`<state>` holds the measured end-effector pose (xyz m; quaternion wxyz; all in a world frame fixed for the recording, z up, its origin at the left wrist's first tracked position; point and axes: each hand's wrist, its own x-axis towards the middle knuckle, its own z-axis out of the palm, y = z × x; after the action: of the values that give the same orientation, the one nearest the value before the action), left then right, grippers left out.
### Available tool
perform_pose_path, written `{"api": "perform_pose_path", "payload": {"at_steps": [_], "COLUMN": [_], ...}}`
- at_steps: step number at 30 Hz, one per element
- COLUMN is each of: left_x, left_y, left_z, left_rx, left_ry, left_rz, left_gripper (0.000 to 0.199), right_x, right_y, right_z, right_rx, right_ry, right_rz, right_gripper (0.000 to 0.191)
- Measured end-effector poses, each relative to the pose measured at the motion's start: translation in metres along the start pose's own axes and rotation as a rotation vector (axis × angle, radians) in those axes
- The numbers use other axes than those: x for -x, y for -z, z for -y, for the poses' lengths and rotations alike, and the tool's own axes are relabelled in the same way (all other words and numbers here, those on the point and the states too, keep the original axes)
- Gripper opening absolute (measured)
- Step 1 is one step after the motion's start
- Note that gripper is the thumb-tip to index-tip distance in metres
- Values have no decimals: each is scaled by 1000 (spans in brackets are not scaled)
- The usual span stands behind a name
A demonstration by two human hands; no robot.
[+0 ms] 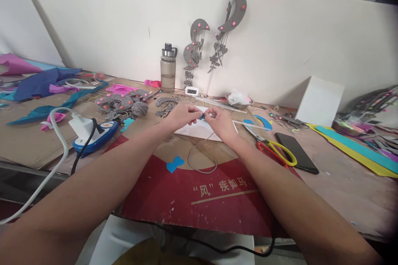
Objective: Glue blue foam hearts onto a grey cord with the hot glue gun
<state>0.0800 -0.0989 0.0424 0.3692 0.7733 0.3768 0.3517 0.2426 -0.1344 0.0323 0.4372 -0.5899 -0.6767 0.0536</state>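
Note:
My left hand (185,116) and my right hand (219,123) meet above a white sheet (199,131), fingertips pinched together. Between them is a small dark-blue piece (202,116), mostly covered by the fingers, so its exact shape is hidden. A thin grey cord (214,165) runs from beneath my right hand and loops over the cardboard. In front of the hands lies a bright-blue butterfly-like cutout (175,164). Red-and-yellow-handled scissors (275,151) rest to the right of my right wrist, beside a blue crescent cutout (265,123).
A black phone (297,153) lies right of the scissors. A water bottle (168,70) stands by the wall, near a small digital clock (192,91). Left are grey yarn crescents (115,103) and a blue power strip (96,138) with a white cable. Crescent hangings (238,10) hang behind.

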Motion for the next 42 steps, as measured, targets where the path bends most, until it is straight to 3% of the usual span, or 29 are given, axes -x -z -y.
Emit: {"api": "perform_pose_path", "payload": {"at_steps": [4, 12, 19, 26, 35, 42], "left_x": [1, 5, 3, 3, 2, 4], "left_y": [1, -3, -2, -4, 0, -3], "left_z": [-1, -6, -3, 0, -4, -5], "left_rx": [-24, -406, -148, -35, 188, 30], "left_ry": [-15, -237, -57, -33, 18, 9], "left_rz": [-10, -192, -232, -229, -19, -65], "left_gripper": [24, 14, 15, 14, 18, 16], "right_x": [2, 6, 5, 6, 4, 7], "right_y": [0, -3, 1, -2, 3, -1], "right_z": [2, 7, 8, 7, 7, 9], "right_rx": [63, 134, -16, -118, -40, 75], "right_ry": [67, 156, 95, 32, -5, 124], "right_rz": [5, 8, 1, -13, -24, -45], "right_gripper": [9, 9, 20, 18, 13, 10]}}
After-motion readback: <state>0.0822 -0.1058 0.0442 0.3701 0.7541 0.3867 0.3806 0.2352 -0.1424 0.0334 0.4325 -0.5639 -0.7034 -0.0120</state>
